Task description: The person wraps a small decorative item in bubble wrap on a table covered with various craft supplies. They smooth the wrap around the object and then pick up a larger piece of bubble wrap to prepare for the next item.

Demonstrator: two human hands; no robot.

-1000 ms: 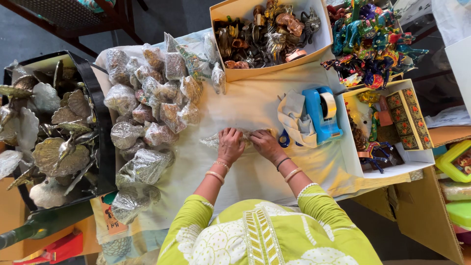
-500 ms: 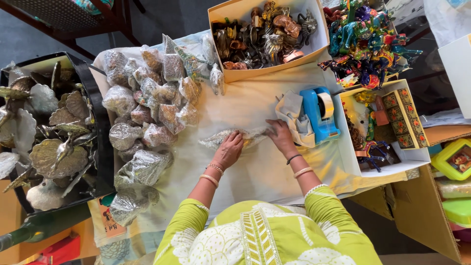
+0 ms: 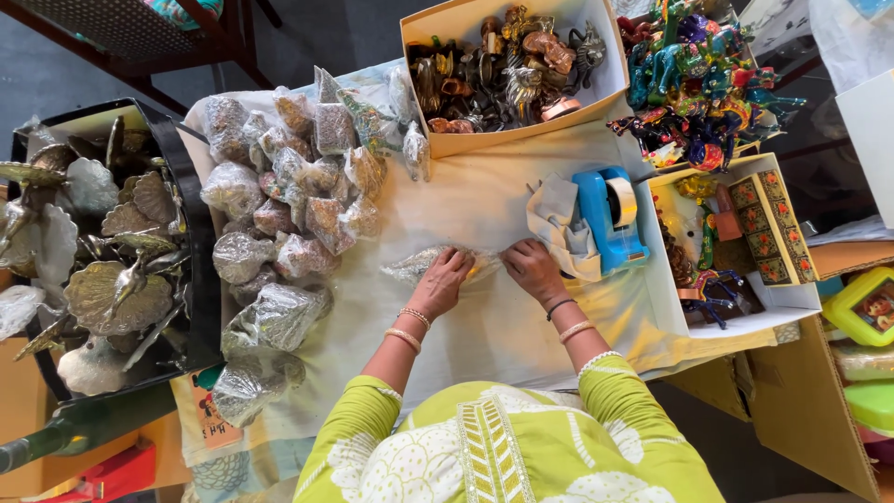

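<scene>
My left hand (image 3: 440,282) is pressing down on a clear plastic packet (image 3: 421,265) lying flat on the cream cloth (image 3: 484,326) at table centre; fingers curled together over the packet's right half, palm down. My right hand (image 3: 533,268) is resting just beside it, fingers bunched and touching the packet's right end approx. where the wrap tapers; cannot tell whether they are pinching it or only pressing. Neither hand is lifting anything.

Edges and room: a pile of wrapped packets (image 3: 289,200) is sitting to the left, near but apart from the packet in hand; a blue tape dispenser (image 3: 607,219) is standing just beside my right hand, w/ a grey rag (image 3: 557,222) bunched against it and touching my knuckles. A tan box of metal figurines (image 3: 507,65) is lying beyond, well apart; a white box w/ painted items (image 3: 736,242) is closing off the right side. A black tray of shell-shaped metal dishes (image 3: 93,251) is sitting far left. Bare cloth is showing between my forearms and toward my body; the right side is tight, the left is moderately free.
</scene>
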